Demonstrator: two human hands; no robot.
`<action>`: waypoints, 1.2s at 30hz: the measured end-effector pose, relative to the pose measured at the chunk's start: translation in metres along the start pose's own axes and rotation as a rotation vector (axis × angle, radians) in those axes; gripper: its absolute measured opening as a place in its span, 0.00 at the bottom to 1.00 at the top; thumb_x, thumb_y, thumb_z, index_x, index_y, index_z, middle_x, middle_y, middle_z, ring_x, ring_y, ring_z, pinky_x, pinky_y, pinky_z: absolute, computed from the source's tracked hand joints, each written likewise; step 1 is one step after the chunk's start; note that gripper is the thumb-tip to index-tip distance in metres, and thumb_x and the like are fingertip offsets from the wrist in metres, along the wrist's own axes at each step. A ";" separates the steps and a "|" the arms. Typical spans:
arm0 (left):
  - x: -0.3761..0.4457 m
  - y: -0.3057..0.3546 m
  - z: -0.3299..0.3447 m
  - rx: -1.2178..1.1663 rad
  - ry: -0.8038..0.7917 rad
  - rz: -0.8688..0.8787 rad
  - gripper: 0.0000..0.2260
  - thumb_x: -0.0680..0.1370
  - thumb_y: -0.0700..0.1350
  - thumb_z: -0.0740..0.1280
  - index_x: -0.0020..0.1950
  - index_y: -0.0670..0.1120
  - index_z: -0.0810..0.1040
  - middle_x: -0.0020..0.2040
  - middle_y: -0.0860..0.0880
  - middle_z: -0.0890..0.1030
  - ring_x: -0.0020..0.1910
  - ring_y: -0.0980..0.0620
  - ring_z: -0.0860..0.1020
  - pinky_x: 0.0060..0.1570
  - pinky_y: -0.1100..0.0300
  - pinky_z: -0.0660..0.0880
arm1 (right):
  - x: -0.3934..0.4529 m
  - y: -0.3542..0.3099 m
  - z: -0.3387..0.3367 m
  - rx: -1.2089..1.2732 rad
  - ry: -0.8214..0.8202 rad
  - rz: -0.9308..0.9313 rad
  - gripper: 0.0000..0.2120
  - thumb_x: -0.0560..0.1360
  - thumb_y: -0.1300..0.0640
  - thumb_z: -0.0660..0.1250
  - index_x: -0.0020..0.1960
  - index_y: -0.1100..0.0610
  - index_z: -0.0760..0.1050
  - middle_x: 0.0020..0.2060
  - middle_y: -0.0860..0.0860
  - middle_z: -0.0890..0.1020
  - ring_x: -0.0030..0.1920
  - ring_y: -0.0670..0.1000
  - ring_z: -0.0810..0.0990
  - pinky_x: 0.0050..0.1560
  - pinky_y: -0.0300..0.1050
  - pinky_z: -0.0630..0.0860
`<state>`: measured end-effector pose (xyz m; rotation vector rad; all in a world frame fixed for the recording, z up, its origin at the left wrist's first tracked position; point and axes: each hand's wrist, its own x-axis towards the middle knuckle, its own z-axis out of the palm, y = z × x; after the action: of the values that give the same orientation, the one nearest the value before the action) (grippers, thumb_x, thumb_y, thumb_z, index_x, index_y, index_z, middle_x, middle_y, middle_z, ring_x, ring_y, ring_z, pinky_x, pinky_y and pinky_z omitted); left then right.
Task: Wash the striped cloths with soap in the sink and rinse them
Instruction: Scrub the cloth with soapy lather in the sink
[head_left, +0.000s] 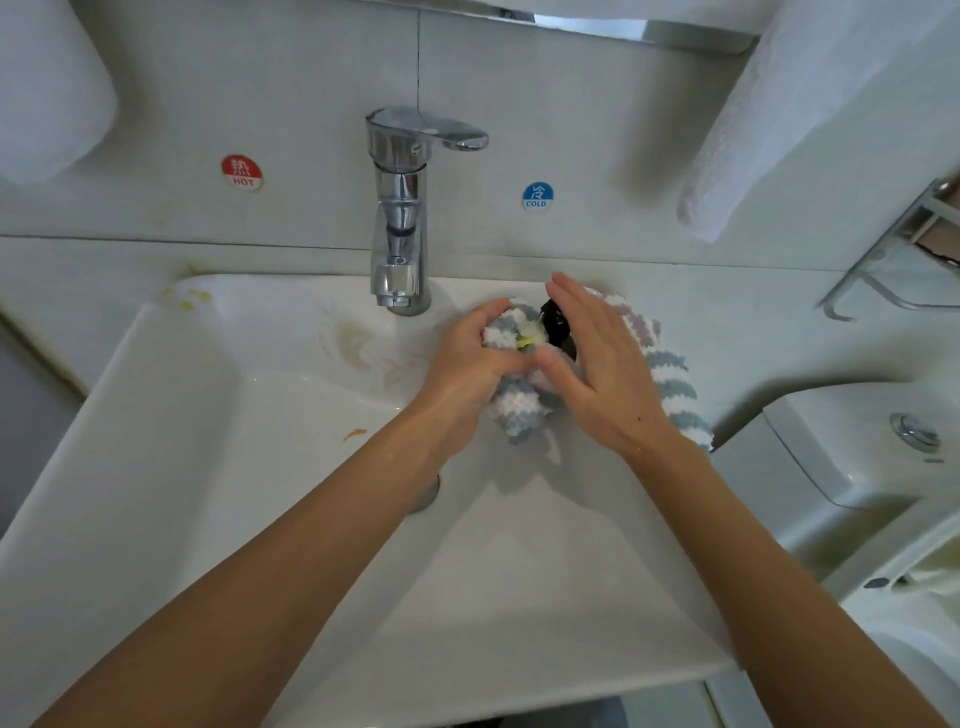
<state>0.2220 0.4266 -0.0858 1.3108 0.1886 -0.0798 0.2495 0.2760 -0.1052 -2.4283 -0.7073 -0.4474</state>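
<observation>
Head view: we see both bare hands over the back right part of a white sink (171, 415). Left hand (470, 364) grips a bunched blue-and-white striped cloth (519, 410), fingers curled round it, thumb on top. A yellowish blob of soap (527, 338) sits on the cloth's upper face, just beside a black pump head (558, 325). Right hand (605, 374) is over that pump head, fingers straight and close together, palm down on it; we cannot tell what bottle sits under it.

A second striped cloth (670, 374), purple-and-white at its far end and blue-and-white nearer us, lies on the sink's right rim, partly hidden under the right hand and wrist.

A chrome tap (400, 218) stands at the back of the sink, lever pointing right; we see no water stream. On the wall, a red round sticker (242, 172) left of the tap reads "HOT" under a Chinese character, and a blue round sticker (537, 197) to the right reads "COLD", also with a character. The drain (428, 493) shows partly under the left forearm. Yellow-orange stains mark the sink's back left corner and left slope. White towels (810, 114) hang at upper right, above a metal rack (893, 249). A toilet tank with flush button (914, 431) is at right.
</observation>
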 end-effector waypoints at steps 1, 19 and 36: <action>-0.001 -0.001 0.001 0.003 -0.004 0.000 0.30 0.71 0.28 0.70 0.71 0.46 0.71 0.59 0.45 0.81 0.55 0.47 0.81 0.50 0.55 0.80 | 0.001 0.000 -0.003 0.018 0.026 0.007 0.32 0.78 0.39 0.52 0.76 0.56 0.63 0.75 0.50 0.65 0.75 0.51 0.61 0.75 0.47 0.57; 0.000 -0.003 -0.010 -0.034 -0.032 -0.003 0.30 0.70 0.27 0.70 0.67 0.49 0.73 0.59 0.45 0.80 0.54 0.48 0.81 0.48 0.56 0.81 | -0.006 -0.004 0.016 -0.089 0.025 0.026 0.31 0.80 0.39 0.48 0.77 0.56 0.59 0.77 0.51 0.62 0.76 0.48 0.59 0.73 0.41 0.50; -0.032 0.027 -0.108 0.125 -0.385 -0.052 0.31 0.61 0.30 0.64 0.60 0.54 0.80 0.58 0.48 0.83 0.56 0.47 0.82 0.48 0.58 0.80 | 0.023 -0.084 0.000 0.117 0.083 -0.089 0.17 0.81 0.56 0.56 0.66 0.58 0.75 0.58 0.51 0.82 0.58 0.49 0.79 0.57 0.44 0.75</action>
<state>0.1848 0.5360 -0.0806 1.3889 -0.1121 -0.3899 0.2199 0.3431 -0.0591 -2.2628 -0.7852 -0.5238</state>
